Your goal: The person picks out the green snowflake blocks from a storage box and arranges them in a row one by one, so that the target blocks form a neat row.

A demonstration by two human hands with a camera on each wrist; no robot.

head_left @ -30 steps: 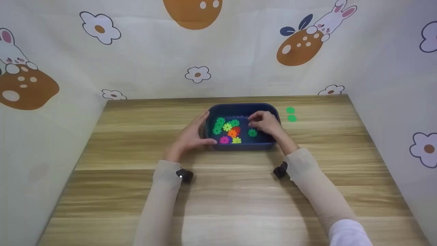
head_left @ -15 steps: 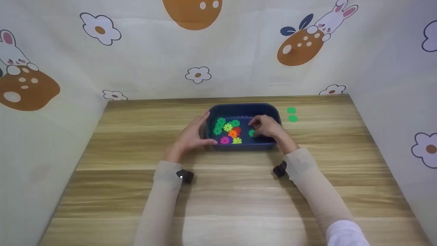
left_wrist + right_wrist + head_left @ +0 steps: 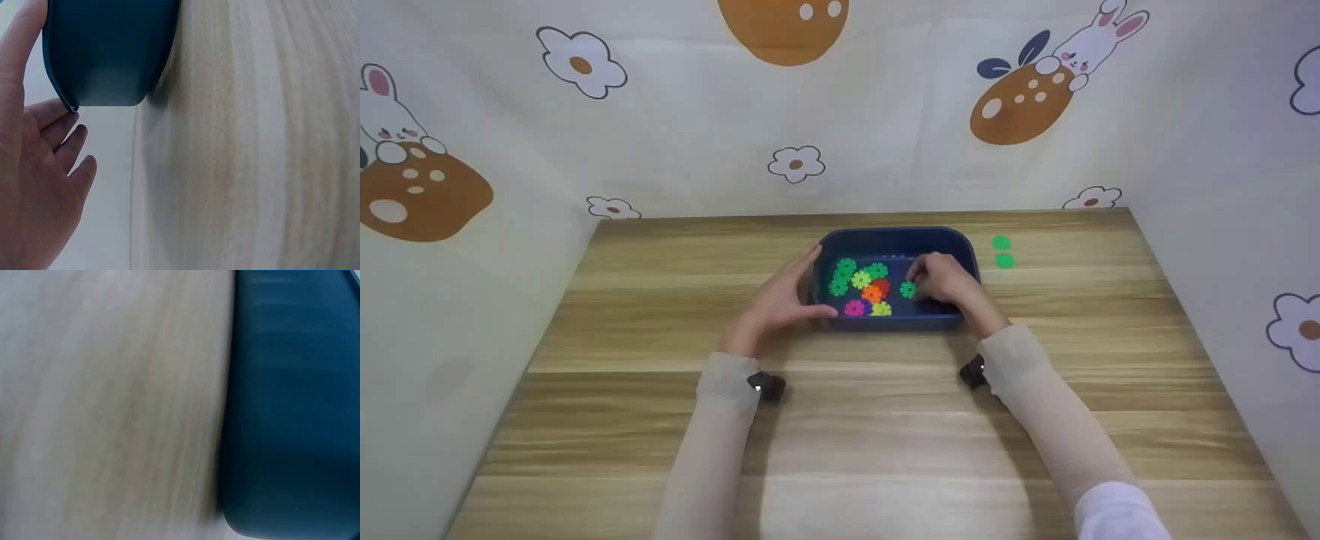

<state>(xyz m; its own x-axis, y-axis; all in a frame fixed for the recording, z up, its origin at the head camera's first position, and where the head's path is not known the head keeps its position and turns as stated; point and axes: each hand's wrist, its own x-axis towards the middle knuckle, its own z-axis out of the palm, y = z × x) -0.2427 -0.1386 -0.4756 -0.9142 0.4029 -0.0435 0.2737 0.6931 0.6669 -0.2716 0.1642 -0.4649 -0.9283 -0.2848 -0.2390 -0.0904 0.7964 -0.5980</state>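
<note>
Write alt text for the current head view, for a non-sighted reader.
A person's right hand is inside a dark blue tray, next to a green toothed disc, while the left hand touches the tray's left end. More colourful discs lie in its left half; two green discs lie on the wooden table past its right end.

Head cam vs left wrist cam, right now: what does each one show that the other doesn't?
Head only: the right hand, the colored flower-shaped pieces inside the dark blue bin, two green discs to its right, both sleeves, and the printed backdrop flowers.

Left wrist only: the palm of the left hand.

Both: the left hand at the bin, the bin's outer wall, the wood-grain tabletop.
</note>
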